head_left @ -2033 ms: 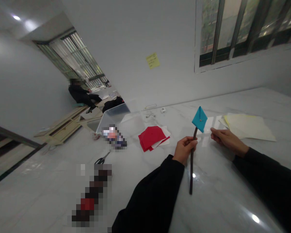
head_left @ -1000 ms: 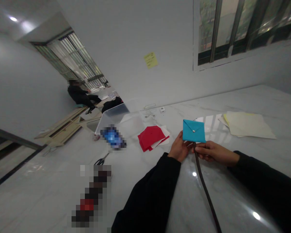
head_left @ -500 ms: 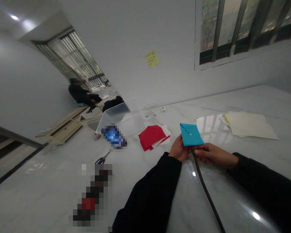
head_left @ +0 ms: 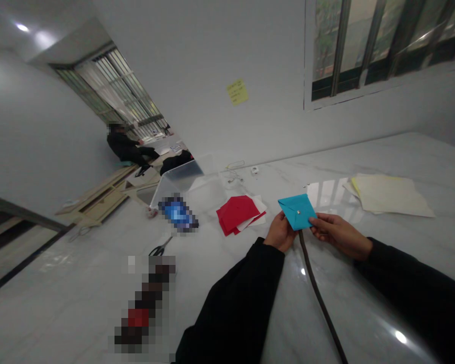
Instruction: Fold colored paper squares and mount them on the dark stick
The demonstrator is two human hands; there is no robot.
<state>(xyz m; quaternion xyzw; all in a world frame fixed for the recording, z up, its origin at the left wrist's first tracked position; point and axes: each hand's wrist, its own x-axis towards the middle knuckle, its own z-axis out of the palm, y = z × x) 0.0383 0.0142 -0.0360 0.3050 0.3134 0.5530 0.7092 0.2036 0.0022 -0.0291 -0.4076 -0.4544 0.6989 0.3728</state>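
Note:
A small blue envelope (head_left: 300,211), its pointed flap folded down and a tiny shiny stud near the middle, is held above the table between both hands. My left hand (head_left: 280,233) grips it from the left and below, partly hidden behind the paper. At its lower right corner, my right hand (head_left: 337,233) pinches it between thumb and fingers. A dark strap or cord (head_left: 318,293) runs from under the envelope down to the bottom edge of the view. Left of my hands lie several red envelopes (head_left: 239,212) in an overlapping pile, with white paper beneath.
Cream paper sheets (head_left: 394,196) lie at the right on the marble-patterned table (head_left: 220,283). Scissors (head_left: 160,248), a blurred phone-like object (head_left: 179,213) and a clear plastic box (head_left: 208,189) are to the left. A cable (head_left: 235,174) lies by the wall. Far left, a person (head_left: 124,145) sits.
The blue envelope has turned slightly, its left corner now further left. My right hand has shifted from beneath its lower edge up onto its right corner. My left hand is nearly still.

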